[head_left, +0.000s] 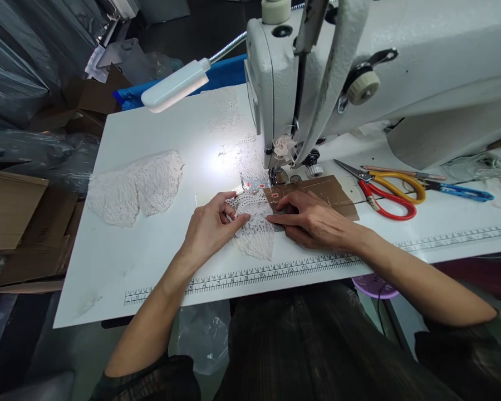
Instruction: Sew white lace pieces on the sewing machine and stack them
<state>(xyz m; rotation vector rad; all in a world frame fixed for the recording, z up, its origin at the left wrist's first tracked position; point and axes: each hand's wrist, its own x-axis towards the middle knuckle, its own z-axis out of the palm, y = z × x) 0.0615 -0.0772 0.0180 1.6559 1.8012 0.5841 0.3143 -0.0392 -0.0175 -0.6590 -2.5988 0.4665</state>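
A piece of white lace [254, 239] lies in front of the needle area of the sewing machine [275, 89]. My left hand [212, 225] pinches the left edge of this lace between thumb and fingers. From the right, my right hand [313, 220] rests on the lace's edge with its index finger stretched out and the other fingers curled. Under that hand sits a brown card [334, 195] with small red marks near its left end. More lace [250, 161] trails behind the needle area under the lamp's bright light.
Left on the white table [150, 256] lies another lace piece [136, 186]. Scissors with red and yellow handles [388, 192] and a blue-handled tool [463, 191] lie to the right. A lamp [177, 86] hangs over the table. A printed ruler [242, 277] runs along the front edge.
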